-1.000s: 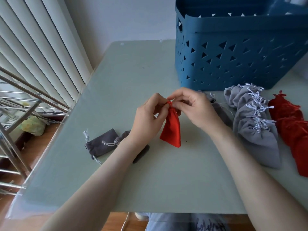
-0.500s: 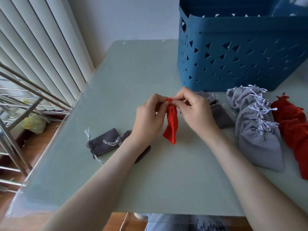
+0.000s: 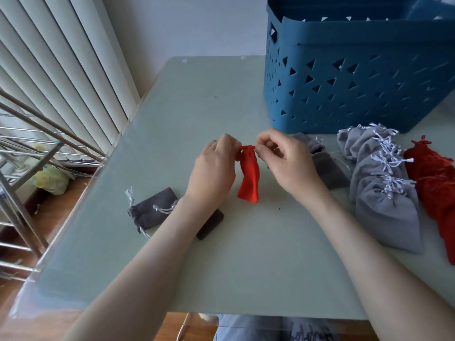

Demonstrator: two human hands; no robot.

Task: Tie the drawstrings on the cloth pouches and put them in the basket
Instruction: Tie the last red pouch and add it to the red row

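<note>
A small red pouch point(image 3: 249, 178) hangs above the middle of the pale green table point(image 3: 221, 262), its gathered neck held between both hands. My left hand point(image 3: 213, 168) pinches the neck's left side. My right hand point(image 3: 285, 163) pinches the drawstring at its right side, fingers curled. The blue basket point(image 3: 357, 77) with triangle cut-outs stands at the back right. Two dark grey pouches point(image 3: 154, 210) lie at the left, partly under my left forearm. More dark grey pouches point(image 3: 325, 168) lie behind my right hand.
A row of light grey pouches point(image 3: 384, 193) with white strings lies at the right, with red pouches point(image 3: 438, 188) beyond them at the frame's edge. White vertical blinds point(image 3: 61, 77) and a metal rack point(image 3: 22, 168) stand left of the table.
My hands have drawn slightly apart at the pouch's neck, the right pulling to the right. The red pouch has twisted narrower and hangs a little to the right.
</note>
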